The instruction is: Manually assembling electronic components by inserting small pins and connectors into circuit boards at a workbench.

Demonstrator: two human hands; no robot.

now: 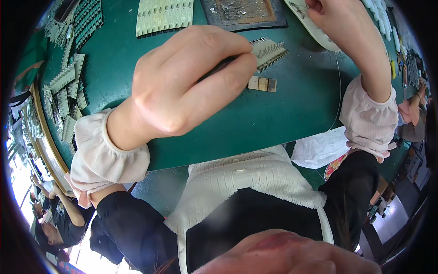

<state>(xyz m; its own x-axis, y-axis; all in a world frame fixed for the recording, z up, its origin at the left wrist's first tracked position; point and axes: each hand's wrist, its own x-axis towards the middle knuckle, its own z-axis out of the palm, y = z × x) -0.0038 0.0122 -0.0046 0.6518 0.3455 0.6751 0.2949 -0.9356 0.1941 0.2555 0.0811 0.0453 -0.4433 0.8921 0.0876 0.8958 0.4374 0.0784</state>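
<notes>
My left hand (194,80) is closed in a pinch on one end of a pale circuit board strip (270,54). Rows of thin metal pins stand up from the strip, and its other end sticks out past my fingertips. Just below it, a small tan wooden block (263,84) with a dark end lies on the green tabletop (214,125). At the top right, my right hand (326,13) has its fingers curled over a pale oval tray (327,42) holding small metal bits. The upper frame edge cuts off those fingertips, hiding what they hold, if anything.
Many pinned strips (64,93) are heaped at the left, below a green gridded board (88,23). A pale green panel (164,18) and a dark square tray (246,26) with metal scraps lie at the back. White tubes (382,18) fill the far right. Other people sit at both sides.
</notes>
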